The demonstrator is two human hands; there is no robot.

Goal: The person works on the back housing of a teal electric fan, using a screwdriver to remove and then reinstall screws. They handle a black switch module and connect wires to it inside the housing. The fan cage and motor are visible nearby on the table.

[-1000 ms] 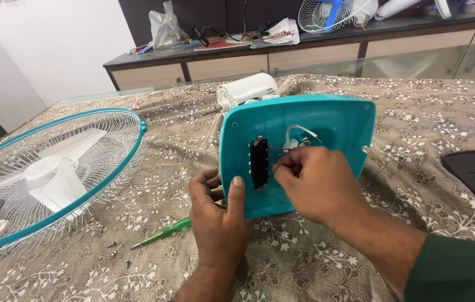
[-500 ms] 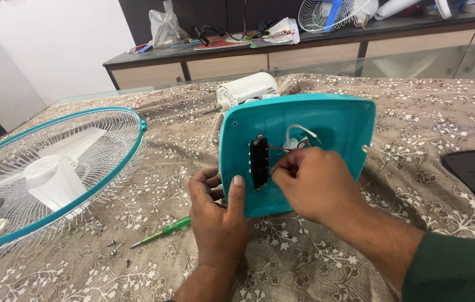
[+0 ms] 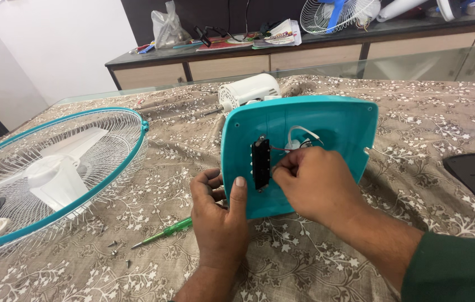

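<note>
While the left hand (image 3: 222, 215) grips the lower left edge of the upright teal fan base (image 3: 304, 151), the right hand (image 3: 316, 187) pinches thin wires (image 3: 299, 140) beside the black switch block (image 3: 260, 164); a hard tug could likely tear them loose, and loose screws (image 3: 115, 249) lie left of both hands.

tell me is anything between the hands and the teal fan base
Nothing visible is. The left hand grips the lower left edge of the teal base, thumb on its inner face. The right hand fingertips are at the wires beside the black switch block. The screwdriver lies off to the left.
</note>
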